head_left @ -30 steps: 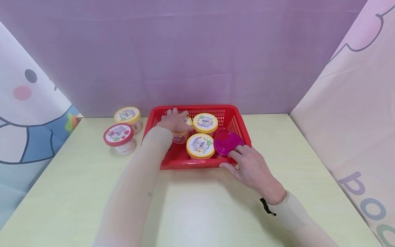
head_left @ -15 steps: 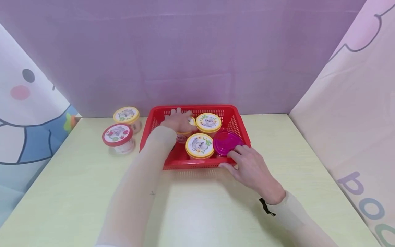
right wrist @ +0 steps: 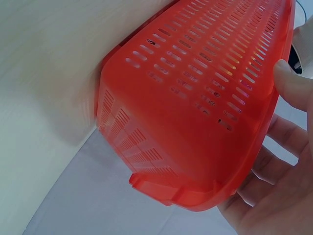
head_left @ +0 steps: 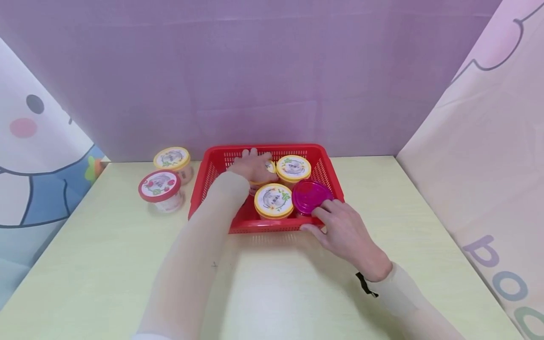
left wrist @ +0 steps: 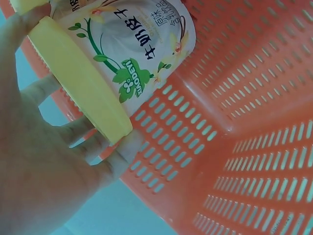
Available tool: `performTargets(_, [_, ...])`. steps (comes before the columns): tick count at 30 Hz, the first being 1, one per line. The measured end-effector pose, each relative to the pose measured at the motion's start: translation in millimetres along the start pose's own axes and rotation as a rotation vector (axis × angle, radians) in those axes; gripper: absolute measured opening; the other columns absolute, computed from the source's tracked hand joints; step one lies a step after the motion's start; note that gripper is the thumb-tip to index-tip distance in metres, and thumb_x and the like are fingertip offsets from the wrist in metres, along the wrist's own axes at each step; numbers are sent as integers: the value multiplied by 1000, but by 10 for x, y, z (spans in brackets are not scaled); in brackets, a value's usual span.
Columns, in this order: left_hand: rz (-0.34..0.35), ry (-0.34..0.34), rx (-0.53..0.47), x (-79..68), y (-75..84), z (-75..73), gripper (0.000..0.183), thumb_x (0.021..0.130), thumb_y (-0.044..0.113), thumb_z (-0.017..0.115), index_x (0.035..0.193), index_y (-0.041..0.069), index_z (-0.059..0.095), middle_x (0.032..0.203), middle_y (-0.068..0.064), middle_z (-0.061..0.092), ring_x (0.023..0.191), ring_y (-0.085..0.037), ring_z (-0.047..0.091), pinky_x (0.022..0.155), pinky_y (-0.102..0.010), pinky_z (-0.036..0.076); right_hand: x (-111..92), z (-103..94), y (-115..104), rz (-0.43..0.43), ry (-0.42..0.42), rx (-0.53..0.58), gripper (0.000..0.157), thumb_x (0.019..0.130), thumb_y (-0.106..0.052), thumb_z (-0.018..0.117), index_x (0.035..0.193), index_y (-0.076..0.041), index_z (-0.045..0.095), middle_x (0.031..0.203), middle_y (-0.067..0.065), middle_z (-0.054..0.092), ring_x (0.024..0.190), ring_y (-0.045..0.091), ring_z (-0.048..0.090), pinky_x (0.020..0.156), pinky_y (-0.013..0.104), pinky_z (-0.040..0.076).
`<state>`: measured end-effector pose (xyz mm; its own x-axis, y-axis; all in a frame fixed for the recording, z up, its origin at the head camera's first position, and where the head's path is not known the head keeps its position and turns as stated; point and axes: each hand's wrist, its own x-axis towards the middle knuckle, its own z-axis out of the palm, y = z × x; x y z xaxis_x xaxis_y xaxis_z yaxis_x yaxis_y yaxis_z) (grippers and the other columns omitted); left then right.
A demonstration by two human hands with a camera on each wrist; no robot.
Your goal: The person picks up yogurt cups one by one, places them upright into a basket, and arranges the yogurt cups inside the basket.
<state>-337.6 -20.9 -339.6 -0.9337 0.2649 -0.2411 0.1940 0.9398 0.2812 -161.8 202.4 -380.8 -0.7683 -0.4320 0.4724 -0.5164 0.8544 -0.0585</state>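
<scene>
Inside the red plastic basket (head_left: 265, 227), my left hand (head_left: 255, 169) grips a paper cup (left wrist: 142, 44) by its yellow lid (left wrist: 80, 81). In the head view the hand covers most of that cup. Touching or close on its right is another yellow-lidded cup (head_left: 293, 168). A third yellow-lidded cup (head_left: 274, 201) stands nearer the basket's front, beside a cup with a magenta lid (head_left: 312, 196). My right hand (head_left: 344, 231) holds the basket's front right rim, its thumb (right wrist: 291, 85) on the outer side and fingers over the edge.
Left of the basket, a red-lidded cup (head_left: 160, 185) and a yellow-lidded cup (head_left: 172, 159) stand on the pale table (head_left: 272, 293). A purple cloth (head_left: 263, 85) hangs along the back, with printed cloths at both sides.
My left hand has moved right inside the basket with its cup. The back yellow-lidded cup has shifted right as well. My right hand has stayed on the rim.
</scene>
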Motion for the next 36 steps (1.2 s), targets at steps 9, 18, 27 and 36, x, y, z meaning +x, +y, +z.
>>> performTargets(9, [58, -71, 59, 36, 85, -33, 89, 86, 54, 70, 162, 34, 26, 165, -10, 19, 148, -36, 17, 111, -65, 33, 5, 0, -4, 4, -5, 1, 46, 75, -44, 89, 100, -8, 74, 91, 3, 66, 83, 18, 59, 72, 36, 55])
performTargets(18, [94, -78, 86, 57, 103, -27, 90, 86, 53, 71, 161, 37, 25, 169, -5, 12, 152, -36, 11, 113, -65, 30, 10, 4, -10, 4, -4, 5, 45, 76, -43, 89, 100, -8, 74, 90, 3, 65, 82, 18, 58, 70, 35, 54])
performTargets(27, [125, -103, 95, 42, 194, -47, 87, 87, 52, 72, 160, 39, 27, 169, -5, 13, 152, -36, 11, 111, -66, 32, 8, 0, -9, -12, 12, 6, 45, 75, -43, 89, 99, -7, 74, 90, 3, 65, 81, 18, 58, 71, 35, 55])
performTargets(36, [127, -98, 88, 51, 214, -32, 91, 84, 52, 76, 160, 41, 27, 169, -2, 14, 152, -34, 12, 110, -65, 35, 8, -12, -6, 4, -7, 4, 46, 76, -44, 89, 101, -8, 74, 92, 4, 66, 84, 19, 59, 74, 37, 56])
